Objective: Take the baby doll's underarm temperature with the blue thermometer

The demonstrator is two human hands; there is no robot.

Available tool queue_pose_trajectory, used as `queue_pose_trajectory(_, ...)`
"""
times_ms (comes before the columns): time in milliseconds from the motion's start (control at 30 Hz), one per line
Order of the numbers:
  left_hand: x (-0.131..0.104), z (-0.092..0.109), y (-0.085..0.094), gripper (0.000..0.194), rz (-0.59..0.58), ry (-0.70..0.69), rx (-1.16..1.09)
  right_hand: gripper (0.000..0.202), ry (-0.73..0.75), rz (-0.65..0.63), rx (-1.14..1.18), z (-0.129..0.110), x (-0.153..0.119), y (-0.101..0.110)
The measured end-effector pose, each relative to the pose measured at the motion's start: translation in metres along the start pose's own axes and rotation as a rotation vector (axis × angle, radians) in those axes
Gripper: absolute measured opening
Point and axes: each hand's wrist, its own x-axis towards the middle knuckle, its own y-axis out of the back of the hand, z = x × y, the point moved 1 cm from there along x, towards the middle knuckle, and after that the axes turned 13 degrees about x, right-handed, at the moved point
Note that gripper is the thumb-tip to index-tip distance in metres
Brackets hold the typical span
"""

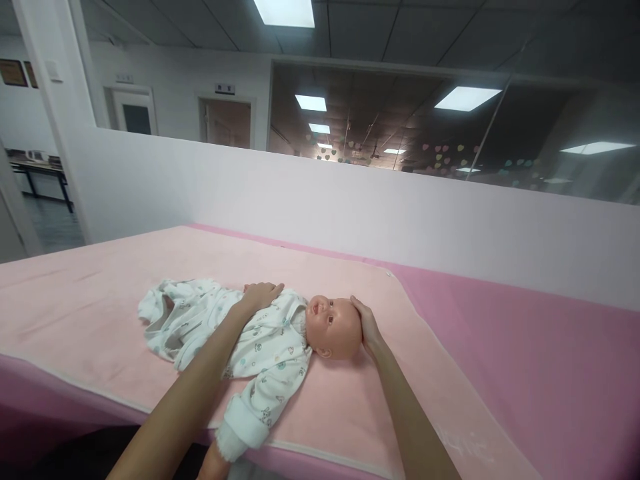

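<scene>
A baby doll (334, 328) lies on its back on the pink padded mat (345, 400), its head towards the right. It wears a white long-sleeved outfit (270, 343) with small printed figures; the trouser legs (175, 313) lie wrinkled at the left. My left hand (263, 295) rests on the doll's upper body, fingers stretched flat across the cloth. Against the crown of the doll's head lies my right hand (367, 325), its palm and fingers following the curve without closing round it. The doll's near arm (245, 427) hangs over the mat's front edge.
Brighter pink covering (500, 320) shows beside the mat at the right. A low white wall (320, 200) runs behind the table, with a large window (425, 127) above it. At the far left, a dark desk (37, 167) is visible through an opening.
</scene>
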Motion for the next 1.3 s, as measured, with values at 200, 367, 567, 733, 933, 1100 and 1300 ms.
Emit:
queue_pose_trajectory(200, 0.001, -0.001, -0.001, 0.048, 0.001, 0.0, -0.005, 0.041, 0.139, 0.084, 0.089, -0.012, 0.012, 0.023)
queue_pose_trajectory(367, 0.002, -0.001, -0.001, 0.05, -0.003, 0.006, -0.011, 0.04, 0.121, 0.076, 0.071, -0.009, 0.006, 0.013)
queue_pose_trajectory(567, 0.002, -0.001, -0.001, 0.048, -0.002, 0.008, -0.008, 0.032, 0.011, -0.011, 0.014, 0.004, -0.005, -0.008)
queue_pose_trajectory(733, 0.0, -0.001, -0.001, 0.048, 0.003, 0.005, -0.014, 0.036, -0.006, -0.05, 0.042, 0.001, -0.006, -0.006)
queue_pose_trajectory(933, 0.002, -0.002, -0.003, 0.048, 0.004, 0.006, -0.018, 0.046, 0.113, 0.084, 0.07, -0.005, 0.011, 0.014)
queue_pose_trajectory(1100, 0.004, -0.003, -0.005, 0.047, 0.005, 0.009, -0.031, 0.041, 0.05, 0.044, 0.027, 0.0, 0.007, 0.005)
queue_pose_trajectory(1300, 0.005, -0.004, -0.006, 0.047, 0.041, 0.006, -0.088, 0.033, -0.045, 0.001, 0.013, 0.003, -0.002, -0.006)
